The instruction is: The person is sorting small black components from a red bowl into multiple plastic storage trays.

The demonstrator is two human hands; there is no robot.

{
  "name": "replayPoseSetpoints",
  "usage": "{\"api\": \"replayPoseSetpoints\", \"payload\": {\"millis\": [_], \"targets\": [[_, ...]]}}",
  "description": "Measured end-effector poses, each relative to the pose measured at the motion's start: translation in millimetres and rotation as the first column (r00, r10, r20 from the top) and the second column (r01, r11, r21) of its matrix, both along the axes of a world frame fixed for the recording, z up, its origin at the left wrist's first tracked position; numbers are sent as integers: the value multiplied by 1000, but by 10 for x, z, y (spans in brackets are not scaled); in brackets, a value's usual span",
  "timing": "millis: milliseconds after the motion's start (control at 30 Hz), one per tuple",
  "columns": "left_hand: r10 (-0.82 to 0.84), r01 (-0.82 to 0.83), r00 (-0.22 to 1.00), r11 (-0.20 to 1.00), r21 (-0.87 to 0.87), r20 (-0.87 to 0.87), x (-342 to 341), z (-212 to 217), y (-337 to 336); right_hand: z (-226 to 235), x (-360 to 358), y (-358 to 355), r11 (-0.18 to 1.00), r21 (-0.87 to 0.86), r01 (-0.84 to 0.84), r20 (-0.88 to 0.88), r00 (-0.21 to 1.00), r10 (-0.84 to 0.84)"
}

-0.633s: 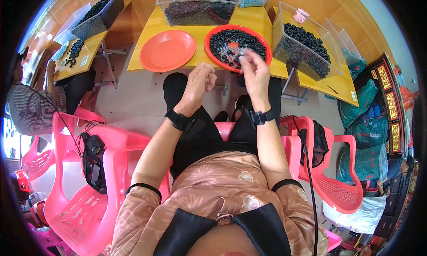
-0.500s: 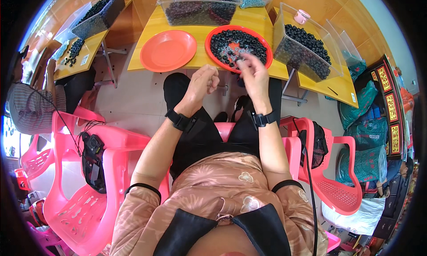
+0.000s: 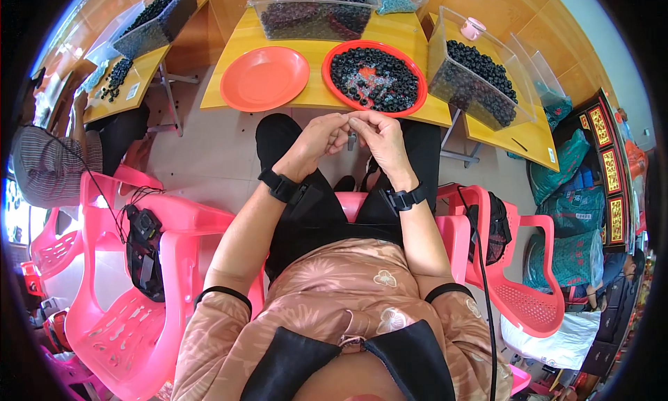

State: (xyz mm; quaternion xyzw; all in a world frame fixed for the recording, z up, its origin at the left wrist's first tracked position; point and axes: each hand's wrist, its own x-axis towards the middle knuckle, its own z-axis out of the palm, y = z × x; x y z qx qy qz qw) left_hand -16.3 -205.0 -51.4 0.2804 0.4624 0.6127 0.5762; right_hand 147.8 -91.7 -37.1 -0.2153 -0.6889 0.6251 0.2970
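Note:
My left hand (image 3: 321,140) and my right hand (image 3: 379,136) meet fingertip to fingertip over my lap, just short of the table edge. Both are closed in a pinch. Whatever lies between the fingers is too small and covered to make out. Right beyond them, a red plate (image 3: 399,113) holds many small black ring-like parts (image 3: 406,79) and a patch of small clear pieces (image 3: 367,85). To its left lies a second orange-red plate (image 3: 264,79) with nothing on it.
Clear bins of black parts stand at the back (image 3: 313,21) and right (image 3: 473,84) of the yellow table (image 3: 209,95). A pink cup (image 3: 472,29) is behind the right bin. Pink chairs (image 3: 125,310) flank me. Another person (image 3: 56,164) sits at the far left.
My right hand has come back from above the red plate of black parts and now meets my left hand. The left hand has shifted slightly right and down.

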Motion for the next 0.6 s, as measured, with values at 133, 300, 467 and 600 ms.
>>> {"api": "replayPoseSetpoints", "payload": {"millis": [133, 300, 467, 600], "targets": [[-10, 10, 1000, 1000, -18, 4, 9, 26, -8, -38, -12, 17, 998, -59, -7, -17, 1000, 6], [-27, 27, 992, 1000, 8, 121, 34, 35, 3, -33, -30, -1, 998, -56, 8, -5, 1000, -8], [-52, 50, 959, 999, 17, 277, 19, 72, -34, 81, -36, -49, 1000, -13, -6, 15, 1000, 6], [-87, 79, 944, 996, 37, 319, 32, 73, -24, 61, -39, -40, 1000, -20, -22, 7, 1000, 23]]}}
